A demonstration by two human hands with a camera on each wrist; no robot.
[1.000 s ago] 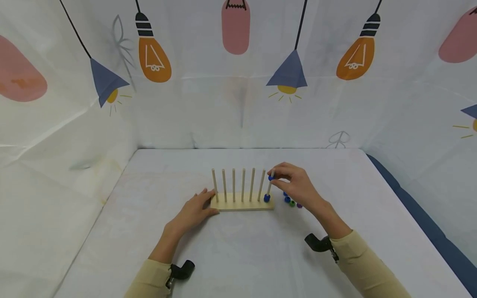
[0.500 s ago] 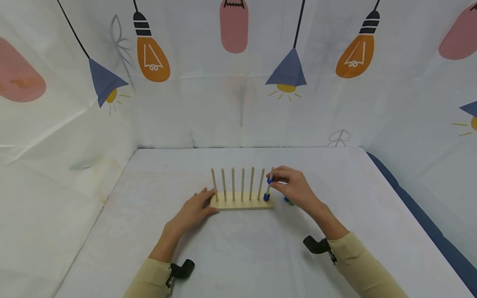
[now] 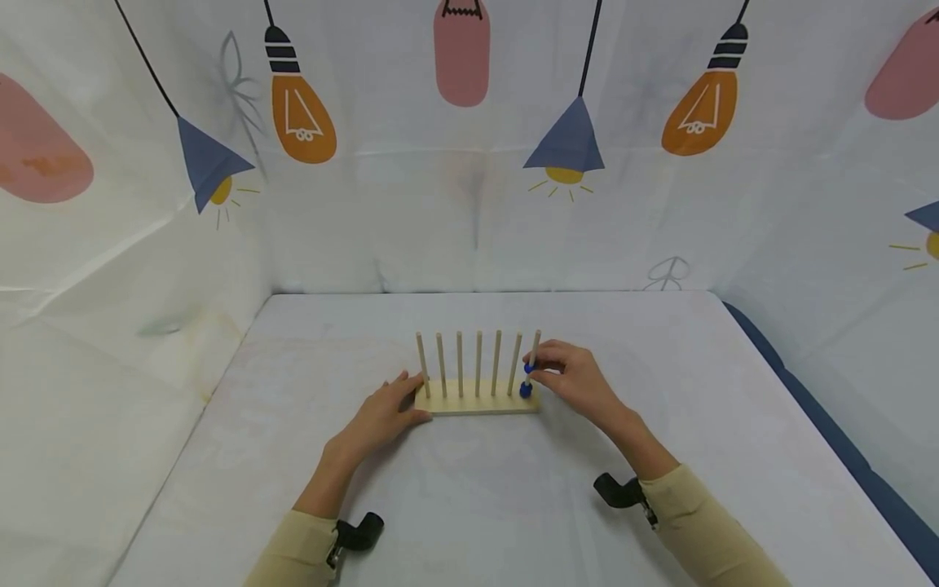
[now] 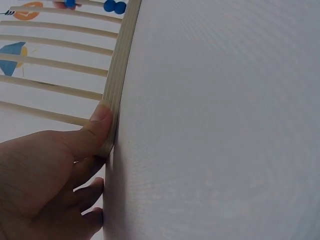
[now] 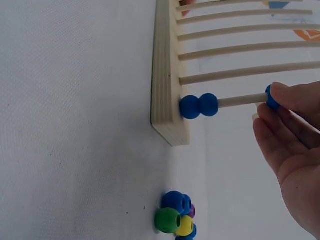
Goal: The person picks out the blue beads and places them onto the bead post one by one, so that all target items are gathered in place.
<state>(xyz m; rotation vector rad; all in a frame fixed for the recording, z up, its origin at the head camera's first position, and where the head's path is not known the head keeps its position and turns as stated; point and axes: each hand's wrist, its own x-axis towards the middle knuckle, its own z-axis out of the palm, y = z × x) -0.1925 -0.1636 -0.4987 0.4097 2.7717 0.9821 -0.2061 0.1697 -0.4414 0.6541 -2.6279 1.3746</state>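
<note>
A pale wooden peg rack (image 3: 477, 408) with several upright pegs stands on the table. My left hand (image 3: 377, 420) grips its left end; in the left wrist view the thumb (image 4: 101, 114) lies on the base. Two blue beads (image 5: 199, 106) sit stacked at the bottom of the rightmost peg (image 5: 242, 100). Above them my right hand (image 3: 579, 379) pinches another blue bead (image 5: 271, 97) between thumb and fingertips, threaded on that same peg. A gap separates it from the lower pair. The other pegs carry no beads.
Loose beads in blue, green (image 5: 167, 220), yellow (image 5: 185, 226) and purple lie on the white table (image 3: 477, 505) just right of the rack. My right hand hides them in the head view. A printed white sheet (image 3: 411, 220) hangs behind and at the sides.
My right hand has moved down along the rightmost peg with the pinched blue bead, closer to the beads below. The left hand keeps its place on the rack.
</note>
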